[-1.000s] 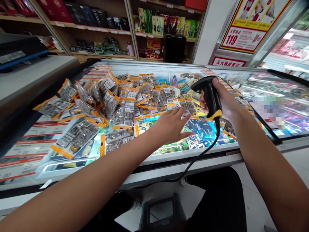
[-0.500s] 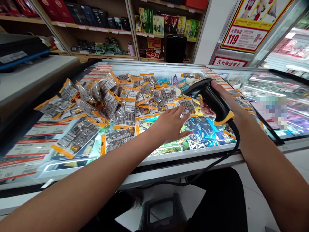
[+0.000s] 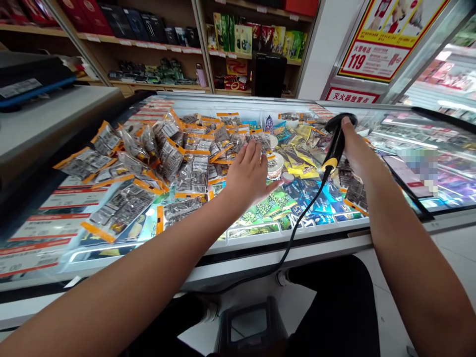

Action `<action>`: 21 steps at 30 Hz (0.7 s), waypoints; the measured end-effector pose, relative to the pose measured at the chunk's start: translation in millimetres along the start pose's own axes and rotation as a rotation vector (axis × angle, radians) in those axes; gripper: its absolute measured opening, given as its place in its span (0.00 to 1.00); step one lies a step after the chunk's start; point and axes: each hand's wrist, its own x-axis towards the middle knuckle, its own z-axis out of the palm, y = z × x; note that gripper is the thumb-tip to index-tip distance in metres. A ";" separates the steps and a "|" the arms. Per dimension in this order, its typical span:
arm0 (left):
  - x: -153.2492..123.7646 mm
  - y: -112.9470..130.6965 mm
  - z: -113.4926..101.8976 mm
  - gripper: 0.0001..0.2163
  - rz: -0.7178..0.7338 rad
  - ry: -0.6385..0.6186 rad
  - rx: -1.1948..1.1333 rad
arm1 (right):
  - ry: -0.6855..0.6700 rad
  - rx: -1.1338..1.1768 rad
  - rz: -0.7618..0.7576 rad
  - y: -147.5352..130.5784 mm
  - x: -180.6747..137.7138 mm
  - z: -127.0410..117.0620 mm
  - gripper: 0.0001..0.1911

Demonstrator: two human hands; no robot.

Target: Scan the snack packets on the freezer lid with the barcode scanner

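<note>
My left hand (image 3: 248, 171) is open, palm down, with its fingers stretched toward the heap of clear snack packets with orange ends (image 3: 193, 153). Its fingertips are at the heap's right side; whether they press on a packet cannot be made out. My right hand (image 3: 351, 141) is wrapped round a black and yellow barcode scanner (image 3: 335, 146), held over the right part of the glass top. From the scanner's grip a black cable (image 3: 299, 225) runs down over the front edge. More orange-ended packets (image 3: 356, 191) lie near my right wrist, partly hidden by the arm.
Under the glass of the display freezer (image 3: 238, 255) are a round tub (image 3: 275, 165), yellow bags (image 3: 303, 157), green bags (image 3: 266, 210) and blue bags (image 3: 312, 198). A phone (image 3: 407, 176) lies at right. Stocked shelves (image 3: 148, 45) stand behind; a grey stool (image 3: 253, 327) is below.
My left hand has moved left with the packets that were near its fingers, uncovering the tub and yellow bags. My right hand has shifted right and turned the scanner away.
</note>
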 end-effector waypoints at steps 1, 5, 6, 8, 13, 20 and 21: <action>-0.4 0.9 -1.5 0.41 0.025 0.016 0.003 | 0.014 0.003 -0.003 -0.6 -0.2 4.2 0.42; -3.3 8.4 -6.8 0.38 0.210 -0.001 -0.027 | -0.052 0.127 0.003 -11.8 -4.8 33.8 0.45; -4.6 11.1 -7.4 0.36 0.287 -0.023 -0.050 | -0.086 0.164 0.001 -16.2 -7.5 41.9 0.45; -8.2 16.5 -6.8 0.33 0.437 -0.071 -0.102 | -0.151 0.213 -0.008 -25.0 -14.4 55.2 0.45; -15.6 25.5 0.0 0.35 0.480 -0.118 -0.157 | -0.194 0.257 -0.007 -33.8 -23.0 62.3 0.44; -12.3 25.6 8.6 0.43 0.256 -0.059 -0.117 | -0.124 0.330 0.114 -29.2 -20.0 44.1 0.34; -11.4 25.3 9.7 0.44 0.236 -0.054 -0.115 | -0.143 0.324 0.131 -29.3 -21.6 42.6 0.33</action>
